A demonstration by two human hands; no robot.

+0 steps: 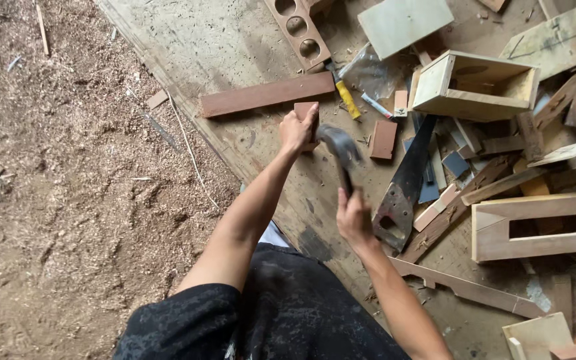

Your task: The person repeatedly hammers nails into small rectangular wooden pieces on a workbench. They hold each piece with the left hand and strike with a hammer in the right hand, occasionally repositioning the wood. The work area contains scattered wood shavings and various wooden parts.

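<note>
Handsaw [405,190] lies just right of right hand [355,220] gripping hammer [340,152]; left hand [297,130] pinches small wood block [306,115] on tabletop [235,47].

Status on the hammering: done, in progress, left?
Done: an open wooden box stands assembled. In hand: left hand steadies a small reddish block; right hand swings the hammer at it. Left: reddish plank and second small block lie untouched.

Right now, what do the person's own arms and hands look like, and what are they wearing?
Both arms are bare from the upper arm down, slim, with no gloves, watch, rings or bands visible on the left hand or the right hand. The only clothing in view is a short-sleeved black shirt with a faint grey mottled pattern; its left sleeve ends above the elbow.
</note>
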